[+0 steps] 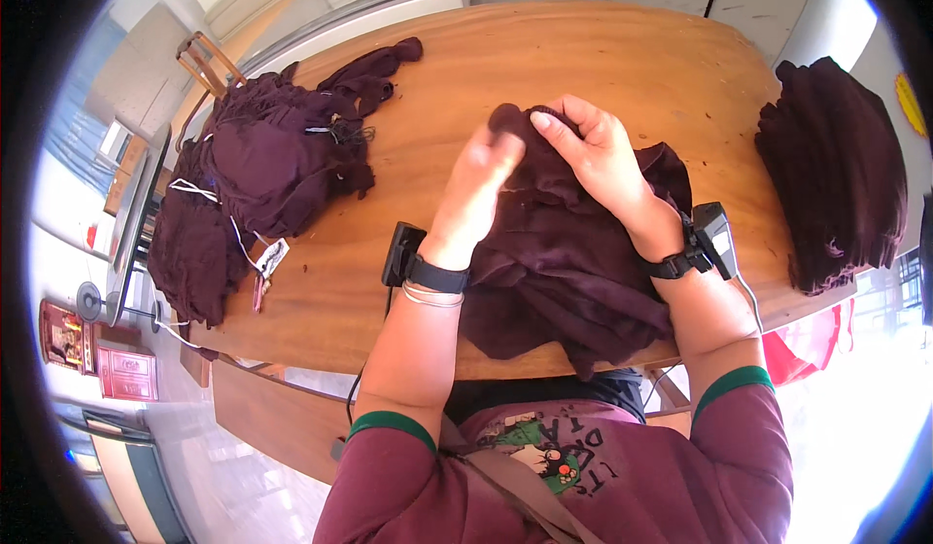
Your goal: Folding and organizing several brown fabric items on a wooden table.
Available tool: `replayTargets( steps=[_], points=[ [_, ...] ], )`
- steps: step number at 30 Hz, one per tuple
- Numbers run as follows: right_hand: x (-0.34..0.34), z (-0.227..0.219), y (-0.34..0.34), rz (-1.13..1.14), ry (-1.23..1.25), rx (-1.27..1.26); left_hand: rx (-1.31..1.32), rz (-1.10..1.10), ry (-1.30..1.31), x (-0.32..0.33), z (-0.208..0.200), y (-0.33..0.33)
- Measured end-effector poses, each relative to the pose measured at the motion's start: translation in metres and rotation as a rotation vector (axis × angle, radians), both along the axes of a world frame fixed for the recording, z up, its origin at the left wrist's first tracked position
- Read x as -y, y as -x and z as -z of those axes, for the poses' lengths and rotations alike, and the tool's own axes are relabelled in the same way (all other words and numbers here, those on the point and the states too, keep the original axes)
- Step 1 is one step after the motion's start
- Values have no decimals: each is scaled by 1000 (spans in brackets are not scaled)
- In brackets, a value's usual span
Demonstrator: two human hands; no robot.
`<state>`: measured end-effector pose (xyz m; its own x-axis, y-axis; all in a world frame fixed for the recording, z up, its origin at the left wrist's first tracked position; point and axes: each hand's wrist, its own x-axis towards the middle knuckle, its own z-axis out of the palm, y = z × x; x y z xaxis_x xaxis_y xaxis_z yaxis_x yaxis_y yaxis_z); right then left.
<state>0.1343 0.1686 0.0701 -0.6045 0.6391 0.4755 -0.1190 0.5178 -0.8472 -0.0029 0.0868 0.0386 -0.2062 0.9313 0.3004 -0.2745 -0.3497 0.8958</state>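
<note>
A dark maroon knitted garment (573, 262) lies bunched on the table in front of me, its upper part raised between my hands. My right hand (604, 160) pinches a thick edge of it, thumb on top and fingers curled behind. On the other side, my left hand (476, 179) grips the same raised part. Motion smears its fingers somewhat, and cloth covers their tips. The lower folds of the garment spread toward the table's near edge.
A loose heap of dark maroon garments (262, 155) with white cords covers the table's left side. Beside it lies a small tool with a pinkish handle (259, 291). At the right edge stands a neat stack of folded dark garments (834, 175). The wooden table (622, 58) has rounded far corners.
</note>
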Motion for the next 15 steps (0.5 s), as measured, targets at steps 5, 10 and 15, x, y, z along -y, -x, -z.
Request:
replayTargets(
  steps=[5,10,15],
  points=[
    [-1,-3,0,32,109,-112,111,-27,50,0,-2,-11],
    [1,1,-3,-181,-67,313,232,-132,-83,1,-2,5],
    [6,-3,-5,-263,208,236,171,-194,-82,4,-13,16]
  ],
)
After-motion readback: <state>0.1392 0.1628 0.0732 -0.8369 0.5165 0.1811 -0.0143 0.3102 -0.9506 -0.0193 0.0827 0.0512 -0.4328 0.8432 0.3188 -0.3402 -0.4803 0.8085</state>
